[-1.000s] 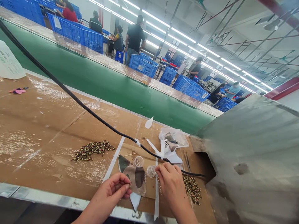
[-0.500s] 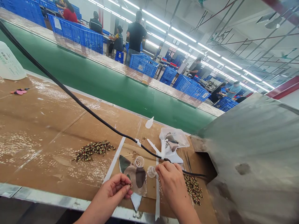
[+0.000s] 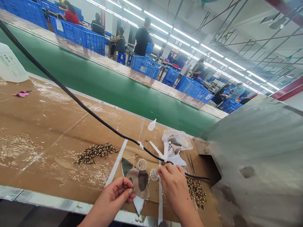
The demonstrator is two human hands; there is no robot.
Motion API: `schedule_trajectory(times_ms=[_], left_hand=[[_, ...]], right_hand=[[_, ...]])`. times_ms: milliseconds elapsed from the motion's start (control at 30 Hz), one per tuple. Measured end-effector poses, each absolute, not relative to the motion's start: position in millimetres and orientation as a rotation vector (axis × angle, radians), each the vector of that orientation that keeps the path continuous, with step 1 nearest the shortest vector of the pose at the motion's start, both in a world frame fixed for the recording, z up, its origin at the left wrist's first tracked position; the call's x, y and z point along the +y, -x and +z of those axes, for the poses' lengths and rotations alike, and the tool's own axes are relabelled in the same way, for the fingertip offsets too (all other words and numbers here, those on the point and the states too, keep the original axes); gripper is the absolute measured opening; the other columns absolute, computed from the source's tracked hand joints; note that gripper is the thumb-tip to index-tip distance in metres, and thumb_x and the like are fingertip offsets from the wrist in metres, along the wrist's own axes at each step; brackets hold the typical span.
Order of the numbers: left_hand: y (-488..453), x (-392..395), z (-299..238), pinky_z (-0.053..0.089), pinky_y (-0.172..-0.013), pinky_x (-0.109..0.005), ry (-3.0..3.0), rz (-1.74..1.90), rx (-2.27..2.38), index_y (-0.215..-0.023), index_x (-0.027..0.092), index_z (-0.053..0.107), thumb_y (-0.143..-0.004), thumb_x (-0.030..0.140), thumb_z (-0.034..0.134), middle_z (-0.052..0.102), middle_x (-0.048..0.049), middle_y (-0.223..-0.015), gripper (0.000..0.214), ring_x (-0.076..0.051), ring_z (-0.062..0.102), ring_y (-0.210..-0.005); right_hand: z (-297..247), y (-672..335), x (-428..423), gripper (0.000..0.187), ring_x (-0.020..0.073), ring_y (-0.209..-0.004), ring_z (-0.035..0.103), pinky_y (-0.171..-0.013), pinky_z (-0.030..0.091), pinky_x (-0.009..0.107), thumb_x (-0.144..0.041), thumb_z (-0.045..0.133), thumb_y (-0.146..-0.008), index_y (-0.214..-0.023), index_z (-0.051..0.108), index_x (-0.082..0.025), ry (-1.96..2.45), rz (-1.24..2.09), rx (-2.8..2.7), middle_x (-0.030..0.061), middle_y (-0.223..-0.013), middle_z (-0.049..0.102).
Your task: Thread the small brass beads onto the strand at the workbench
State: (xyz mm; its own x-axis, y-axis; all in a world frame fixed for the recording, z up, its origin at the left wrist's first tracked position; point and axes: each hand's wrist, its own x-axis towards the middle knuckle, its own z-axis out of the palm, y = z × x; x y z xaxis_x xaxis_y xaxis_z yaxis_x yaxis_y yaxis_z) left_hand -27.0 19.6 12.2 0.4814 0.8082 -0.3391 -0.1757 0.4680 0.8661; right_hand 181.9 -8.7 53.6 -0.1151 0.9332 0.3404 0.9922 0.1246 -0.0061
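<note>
Room: factory floor, green conveyor belt [image 3: 113, 101] and blue crates [image 3: 78, 39] beyond it, a standing co-worker [image 3: 142, 41] farther back.
Bench: cardboard top [image 3: 47, 126] with a camouflage fabric patch [image 3: 137, 183] right in front of you and a clear tray [image 3: 177, 140] behind it.
Left hand [image 3: 110, 200]: nearly closed, thumb and fingers pinching a tiny speckled bead [image 3: 131, 189] at the patch's edge; keep that pinch firm.
Right hand [image 3: 175, 186]: half closed, fingertips just beside a clear cup [image 3: 154, 174]; cannot tell if you hold it.
Beads: one loose pile [image 3: 96, 153] left of the patch, another [image 3: 196, 192] right of your right hand.

Left hand [image 3: 110, 196] pinched shut — right hand [image 3: 172, 185] curled downward.
</note>
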Motion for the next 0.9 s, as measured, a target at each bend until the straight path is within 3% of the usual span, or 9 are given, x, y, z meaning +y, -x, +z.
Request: schedule_trajectory(times_ms=[667,800,900], left_hand=[[25,20,12,0.049,-0.062,-0.027,-0.761,0.717,0.850,-0.069,0.018,0.066,-0.056,0.042,0.080,0.065,0.0012,-0.062,0.030,-0.016,0.062,-0.062],[22,16,18,0.048,-0.061,-0.027,-0.704,0.683,0.897,-0.069,0.017,0.069,-0.054,0.038,0.081,0.066,0.0000,-0.060,0.029,-0.016,0.060,-0.061],[20,11,26,0.047,-0.060,-0.025,-0.610,0.677,0.889,-0.069,0.016,0.069,-0.054,0.032,0.081,0.065,0.0005,-0.061,0.025,-0.014,0.059,-0.060]], right_hand=[[51,-186,-12,0.023,0.0171,-0.070,0.047,-0.072,0.028,0.031,-0.015,0.042,-0.092,-0.078,0.059,-0.021,1.894,-0.261,-2.118,0.0012,-0.076,0.058],[57,-183,-13,0.029,0.0170,-0.069,0.049,-0.072,0.030,0.032,-0.015,0.038,-0.093,-0.074,0.059,-0.021,1.844,-0.262,-2.075,0.0013,-0.073,0.057],[60,-181,-21,0.023,0.0168,-0.073,0.052,-0.074,0.033,0.031,-0.019,0.040,-0.093,-0.080,0.059,-0.022,1.805,-0.118,-1.991,0.0010,-0.077,0.059]])
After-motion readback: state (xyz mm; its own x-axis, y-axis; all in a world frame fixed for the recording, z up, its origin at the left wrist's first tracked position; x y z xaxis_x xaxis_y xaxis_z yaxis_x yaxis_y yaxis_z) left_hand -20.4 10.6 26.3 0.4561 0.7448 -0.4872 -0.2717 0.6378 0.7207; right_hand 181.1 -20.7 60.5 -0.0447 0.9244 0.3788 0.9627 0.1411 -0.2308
